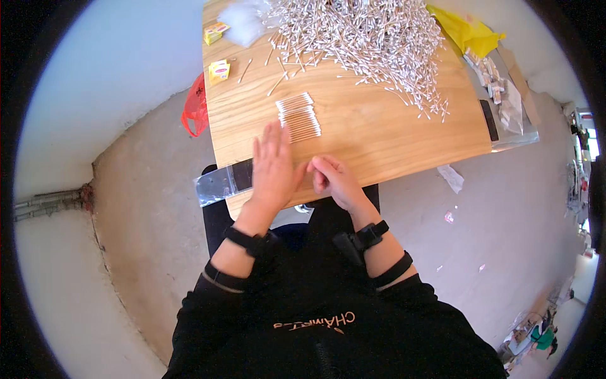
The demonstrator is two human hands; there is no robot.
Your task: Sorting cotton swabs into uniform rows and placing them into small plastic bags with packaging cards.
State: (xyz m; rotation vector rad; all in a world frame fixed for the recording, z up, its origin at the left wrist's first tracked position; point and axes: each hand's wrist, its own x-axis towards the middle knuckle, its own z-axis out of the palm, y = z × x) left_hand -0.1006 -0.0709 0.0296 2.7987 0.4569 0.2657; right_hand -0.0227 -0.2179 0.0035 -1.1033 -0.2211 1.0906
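Note:
A neat row of cotton swabs (299,116) lies side by side on the wooden table (391,142). My left hand (273,165) is just below this row, open, its fingers stretched out and their tips by the row's lower left end. Close to its thumb, my right hand (336,182) is closed with the fingers curled in. Whatever it may hold is hidden from view. Beyond the row, a large heap of loose cotton swabs (372,47) covers the far part of the table, with a few strays around its edge.
Two small yellow boxes (219,72) and a clear plastic bag (243,24) lie at the far left. A plastic pouch (215,186) sticks out past the near left edge. On the right are a yellow bag (470,33), a dark phone-like slab (488,120) and packets (489,74). A red bag (196,108) hangs left.

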